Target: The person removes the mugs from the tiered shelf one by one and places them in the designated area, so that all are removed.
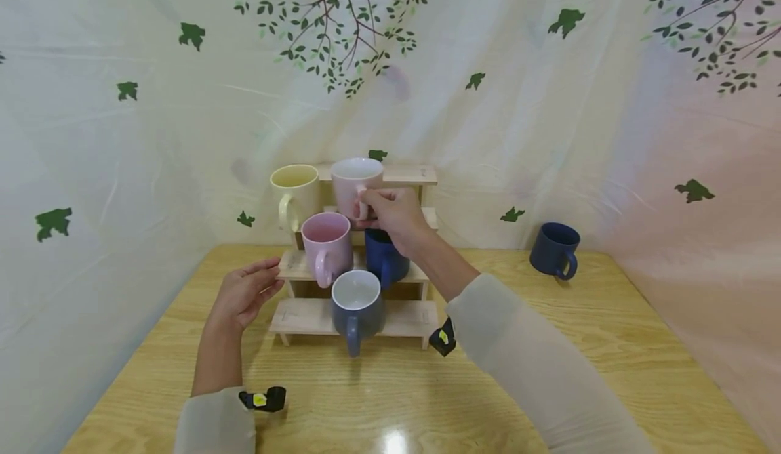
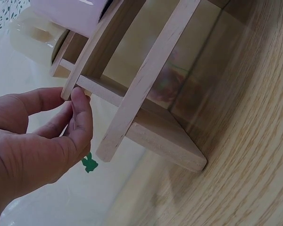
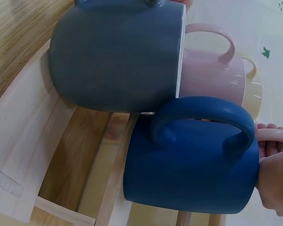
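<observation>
My right hand (image 1: 399,218) grips the handle of a pale pink mug (image 1: 346,184), which is upright at the top tier of a stepped wooden rack (image 1: 297,316). With thumb and fingertips, my left hand (image 2: 47,136) pinches the left end of a middle shelf (image 2: 104,42) of that rack. To the left of the pale pink mug is a yellow mug (image 1: 303,203). One tier lower stand a lilac-pink mug (image 1: 332,245) and a blue mug (image 3: 193,174), the blue one partly hidden by my right hand in the head view. A grey-blue mug (image 1: 361,318) occupies the lowest shelf.
A dark navy mug (image 1: 552,249) stands apart at the back right of the wooden table (image 1: 518,373). Behind the rack hangs a pale cloth (image 1: 464,135) printed with branches and green leaves, and it also runs down both sides of the table.
</observation>
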